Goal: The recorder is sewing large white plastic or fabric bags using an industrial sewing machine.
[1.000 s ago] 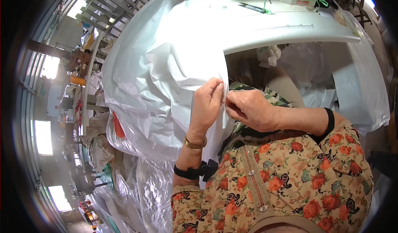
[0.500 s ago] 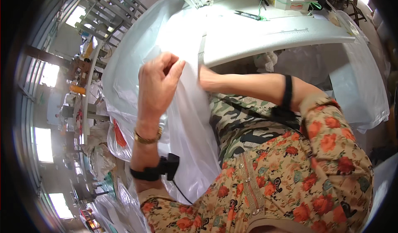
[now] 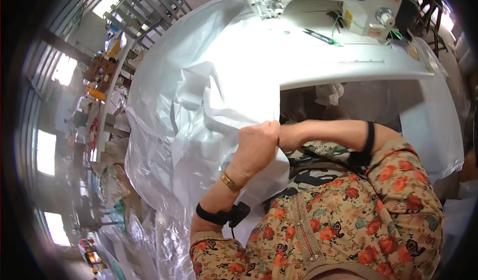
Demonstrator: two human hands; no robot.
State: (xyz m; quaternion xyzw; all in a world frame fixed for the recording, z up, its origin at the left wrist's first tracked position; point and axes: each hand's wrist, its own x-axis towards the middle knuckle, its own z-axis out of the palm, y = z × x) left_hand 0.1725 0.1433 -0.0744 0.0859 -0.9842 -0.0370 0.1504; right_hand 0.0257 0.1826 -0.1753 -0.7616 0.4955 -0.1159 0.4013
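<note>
A large sheet of white fabric (image 3: 219, 91) lies over the left part of the sewing table (image 3: 348, 63) and hangs down to my lap. My left hand (image 3: 256, 148), with a gold bracelet and a black wrist strap, is closed on a fold of this fabric just below the table's front edge. My right forearm reaches in from the right, and my right hand (image 3: 286, 134) is tucked behind the left hand and the cloth. Only its wrist shows, so its grip is hidden.
A white sewing machine (image 3: 323, 1) stands at the back of the table. Thread snips (image 3: 318, 36) lie in front of it. More white and clear sheeting (image 3: 149, 180) is heaped at my left. Shelves and workbenches run along the far left.
My left hand has come down from the fabric on the table to its front edge and closed on a fold. My right hand has slid behind it.
</note>
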